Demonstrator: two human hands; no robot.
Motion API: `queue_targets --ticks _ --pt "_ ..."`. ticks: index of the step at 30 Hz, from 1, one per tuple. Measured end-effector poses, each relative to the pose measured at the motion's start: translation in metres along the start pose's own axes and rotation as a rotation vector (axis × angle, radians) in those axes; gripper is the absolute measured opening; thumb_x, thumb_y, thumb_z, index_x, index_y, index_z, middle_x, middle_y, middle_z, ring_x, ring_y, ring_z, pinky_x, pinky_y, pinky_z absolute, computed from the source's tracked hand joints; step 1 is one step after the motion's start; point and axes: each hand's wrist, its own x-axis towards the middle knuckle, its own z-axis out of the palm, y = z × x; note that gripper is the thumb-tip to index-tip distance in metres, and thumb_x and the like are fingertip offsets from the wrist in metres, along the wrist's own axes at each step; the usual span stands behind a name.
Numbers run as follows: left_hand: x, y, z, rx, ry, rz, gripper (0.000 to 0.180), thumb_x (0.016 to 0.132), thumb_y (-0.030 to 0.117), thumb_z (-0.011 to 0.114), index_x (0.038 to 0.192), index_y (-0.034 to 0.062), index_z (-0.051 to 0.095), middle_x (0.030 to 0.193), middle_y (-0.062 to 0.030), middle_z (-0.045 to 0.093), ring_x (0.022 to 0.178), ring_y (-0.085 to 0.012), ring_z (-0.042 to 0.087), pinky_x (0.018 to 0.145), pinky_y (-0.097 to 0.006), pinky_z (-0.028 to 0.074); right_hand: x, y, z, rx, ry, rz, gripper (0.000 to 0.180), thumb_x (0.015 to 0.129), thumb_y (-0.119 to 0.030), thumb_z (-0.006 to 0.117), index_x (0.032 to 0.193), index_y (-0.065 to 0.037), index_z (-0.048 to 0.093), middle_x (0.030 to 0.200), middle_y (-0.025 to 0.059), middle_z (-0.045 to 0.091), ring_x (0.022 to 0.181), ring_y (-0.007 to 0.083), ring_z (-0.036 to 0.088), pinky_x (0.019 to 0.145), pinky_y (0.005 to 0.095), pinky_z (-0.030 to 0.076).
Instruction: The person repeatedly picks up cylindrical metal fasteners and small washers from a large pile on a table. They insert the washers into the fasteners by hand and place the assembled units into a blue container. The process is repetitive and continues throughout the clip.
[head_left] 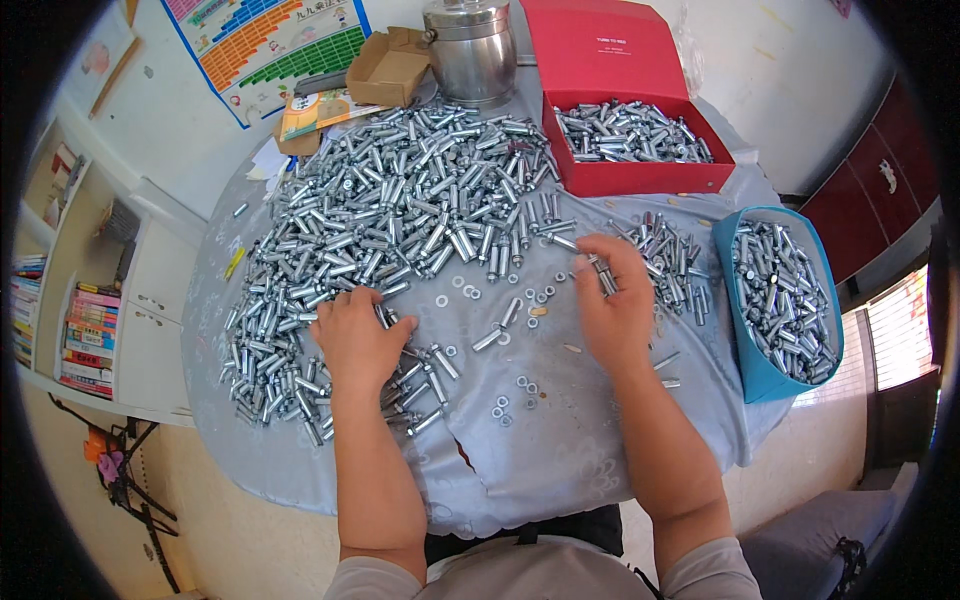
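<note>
Silvery expansion bolts (400, 190) lie in a large heap over the left and middle of the cloth-covered table. My left hand (358, 340) rests at the near side of this heap, thumb spread away from the fingers. Bolts show between thumb and forefinger, and the other fingertips are partly hidden. My right hand (617, 310) is closed around an expansion bolt (603, 276), held between thumb and fingers above the table, right of the heap. Whether more bolts are inside the palm is hidden. Loose nuts (524, 384) and washers (442, 301) lie between my hands.
A red box (640, 179) with its lid up holds bolts at the back right. A blue fabric bin (742, 330) full of bolts stands at the right edge. A smaller bolt pile (665, 250) lies between them. Behind the heap stand a metal pot (470, 60) and a cardboard box (388, 68).
</note>
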Motion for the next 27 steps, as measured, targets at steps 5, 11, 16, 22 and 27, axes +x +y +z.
queue_targets --ticks 5,11,16,22,27 --pt "0.000 -0.004 0.003 -0.053 -0.030 0.094 0.035 0.067 0.029 0.078 0.094 0.0097 0.068 0.096 -0.0069 0.066 0.098 -0.0286 0.055 0.087 -0.044 0.038 -0.007 -0.003 0.007 0.046 -0.128 0.054 0.008 0.081 -0.007 0.065 0.089 -0.004 0.065 0.093 0.0110 0.066 0.094 0.0285 0.060 0.085 0.0369 0.046" --pt "0.002 -0.002 0.009 -0.209 -0.006 0.211 0.023 0.069 0.016 0.076 0.088 0.0077 0.068 0.092 -0.0085 0.067 0.093 -0.0304 0.056 0.086 -0.042 0.041 -0.009 -0.001 0.010 0.063 -0.143 0.082 0.007 0.081 -0.008 0.065 0.085 -0.003 0.064 0.088 0.0119 0.065 0.088 0.0306 0.060 0.082 0.0378 0.046" --pt "-0.002 0.015 0.012 -0.606 -0.001 0.423 0.023 0.073 0.003 0.071 0.096 0.0040 0.067 0.096 -0.0092 0.066 0.089 -0.0252 0.060 0.079 -0.035 0.048 -0.010 -0.003 0.010 0.174 -0.244 0.148 0.012 0.083 -0.012 0.067 0.088 -0.001 0.066 0.083 0.0088 0.064 0.075 0.0208 0.060 0.070 0.0312 0.046" --pt "-0.016 0.045 0.014 -1.141 -0.228 0.399 0.027 0.077 -0.005 0.068 0.103 0.0031 0.068 0.100 -0.0075 0.065 0.087 -0.0131 0.062 0.072 -0.025 0.050 -0.016 -0.012 0.010 0.396 -0.544 0.373 0.018 0.086 -0.017 0.070 0.092 0.000 0.068 0.077 0.0025 0.062 0.064 0.0073 0.052 0.057 0.0229 0.042" --pt "-0.022 0.049 0.021 -1.240 -0.301 0.250 0.025 0.077 -0.006 0.067 0.100 0.0043 0.068 0.100 -0.0069 0.066 0.087 -0.0134 0.063 0.076 -0.026 0.050 -0.017 -0.019 0.011 0.473 -0.673 0.531 0.019 0.087 -0.018 0.069 0.091 0.000 0.068 0.073 0.0027 0.062 0.063 0.0081 0.052 0.059 0.0238 0.043"
